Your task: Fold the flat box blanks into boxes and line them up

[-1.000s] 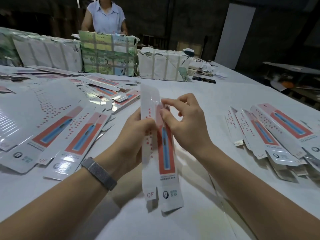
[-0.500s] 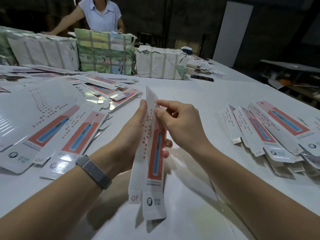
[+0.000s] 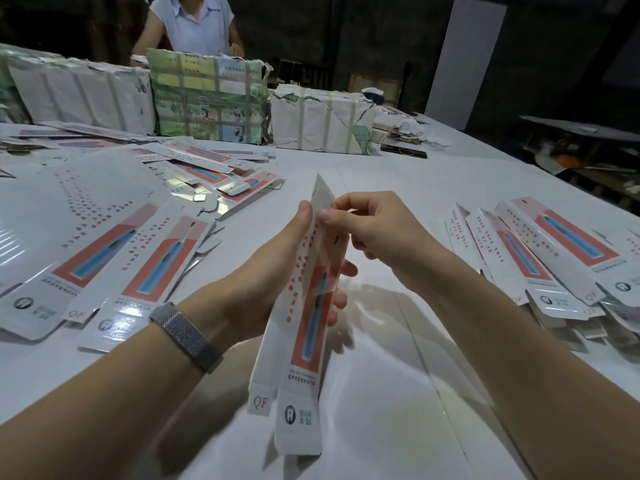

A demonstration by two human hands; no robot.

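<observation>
I hold one long white box blank [image 3: 304, 344] with a red and blue panel upright over the white table [image 3: 398, 393], its top flap pointing away from me. My left hand [image 3: 273, 271] grips its middle from the left, fingers wrapped behind it. My right hand [image 3: 374, 226] pinches the blank's upper edge between thumb and forefinger. The panels are partly folded into a narrow sleeve. Flat blanks [image 3: 114, 251] lie fanned out on the left. Several folded boxes [image 3: 554, 261] lie side by side on the right.
Wrapped bundles [image 3: 207, 98] stand along the table's far side, white ones [image 3: 322, 123] beside a green one. A person in a light blue shirt [image 3: 194, 22] stands behind them. A dark flat object [image 3: 403, 150] and paper scraps lie at the back right.
The blank has swung from facing me to nearly edge-on and tilted away at the top. My right fingers moved up to its top edge; my left thumb now lies along the left side.
</observation>
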